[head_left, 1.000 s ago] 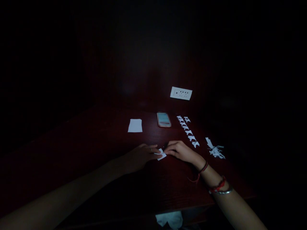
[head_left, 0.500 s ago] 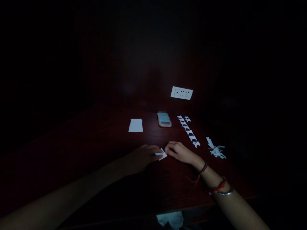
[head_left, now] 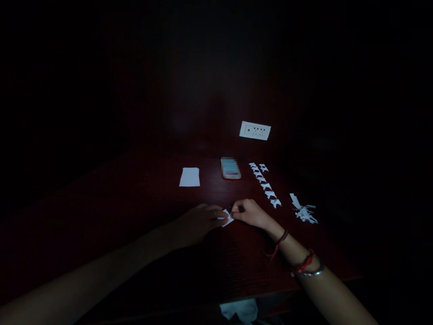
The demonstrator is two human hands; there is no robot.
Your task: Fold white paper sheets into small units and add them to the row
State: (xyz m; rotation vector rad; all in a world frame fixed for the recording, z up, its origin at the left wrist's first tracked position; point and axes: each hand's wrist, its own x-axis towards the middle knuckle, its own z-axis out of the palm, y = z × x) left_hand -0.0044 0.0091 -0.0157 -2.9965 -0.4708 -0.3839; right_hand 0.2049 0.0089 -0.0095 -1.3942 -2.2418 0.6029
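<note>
A small white paper piece (head_left: 228, 219) lies on the dark red table (head_left: 142, 203) between my two hands. My left hand (head_left: 199, 222), with a ring on one finger, rests flat on the paper's left part and presses it down. My right hand (head_left: 248, 212) has its fingers curled and pinched at the paper's right edge. Red threads and a metal bangle circle my right wrist. The scene is very dark and the fingertips are hard to make out.
A white paper sheet (head_left: 190, 177) and a phone (head_left: 230, 168) lie farther back. A row of several small cut paper shapes (head_left: 265, 184) runs to the right, beside a heap of paper scraps (head_left: 303, 211). A white wall socket (head_left: 255, 131) sits behind.
My right hand's fingers have drawn in from a stretched pose to a curled pinch at the paper's edge. My left hand has stayed on the paper.
</note>
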